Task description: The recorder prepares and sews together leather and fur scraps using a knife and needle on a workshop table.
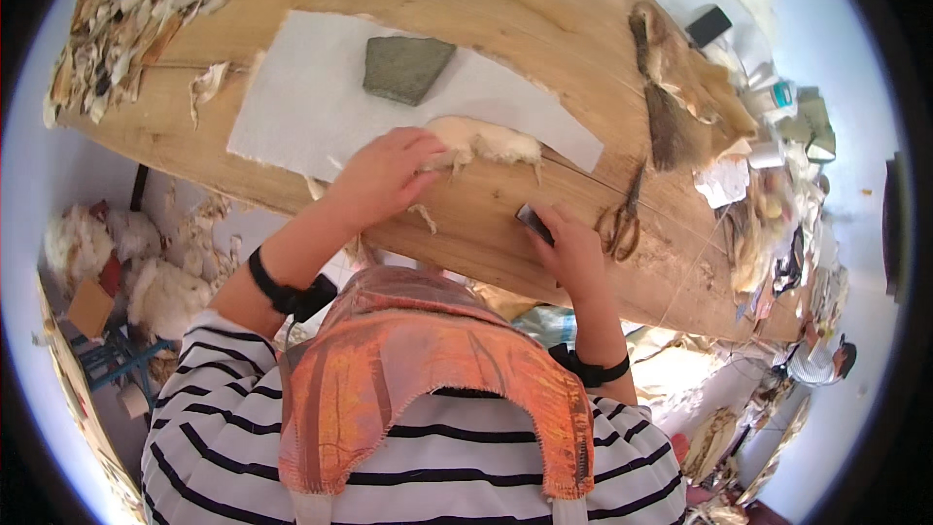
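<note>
My left hand (387, 173) is at the table's near edge, its fingers closed on the left end of a small cream-coloured fur piece (496, 143). The fur lies partly over the near edge of a white sheet (292, 87), with ragged tufts hanging from its near side. To the right, apart from the fur, my right hand (571, 251) is wrapped round a small dark flat tool (535, 224) with a light metallic edge; most of it is hidden in the fingers. A grey-green flat stone (406, 68) rests on the sheet beyond my left hand.
Black-handled scissors (622, 224) lie right of my right hand on the wooden table (544, 29). Brown fur pelts (695, 87) lie at the right, near a black box (708, 26). Many fur scraps (136, 19) are heaped far left. Another person (818, 364) is at the right.
</note>
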Available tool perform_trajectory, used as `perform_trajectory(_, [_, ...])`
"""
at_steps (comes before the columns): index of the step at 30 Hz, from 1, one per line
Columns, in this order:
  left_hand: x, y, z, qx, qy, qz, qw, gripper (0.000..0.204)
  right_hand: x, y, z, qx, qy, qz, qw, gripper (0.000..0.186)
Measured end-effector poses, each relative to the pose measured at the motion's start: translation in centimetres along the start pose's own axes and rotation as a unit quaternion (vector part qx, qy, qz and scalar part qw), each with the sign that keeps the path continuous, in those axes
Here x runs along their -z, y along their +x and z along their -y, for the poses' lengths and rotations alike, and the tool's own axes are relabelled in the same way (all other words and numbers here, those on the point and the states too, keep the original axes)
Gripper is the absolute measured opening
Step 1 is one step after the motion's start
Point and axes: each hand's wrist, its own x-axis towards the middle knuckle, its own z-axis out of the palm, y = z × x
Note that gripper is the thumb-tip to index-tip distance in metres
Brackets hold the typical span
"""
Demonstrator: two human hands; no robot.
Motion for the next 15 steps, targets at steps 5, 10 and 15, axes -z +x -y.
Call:
perform_trajectory(5, [-6.2,8.9,-1.3,-0.099,0.088,0.001,0.991,0.051,0.3,-2.3,-2.5,-0.017,-0.025,-0.076,0.997,0.038])
perform_trajectory(10, [-8.2,12.7,-1.9,-0.081,0.138,0.084,0.984,0.054,0.7,-4.2,-6.9,-0.104,-0.047,-0.172,0.978,0.041])
perform_trajectory(15, [-6.1,14.2,-0.9,0.009,0.129,0.153,0.98,0.045,1.2,-5.6,-11.4,-0.18,-0.035,-0.219,0.958,0.04])
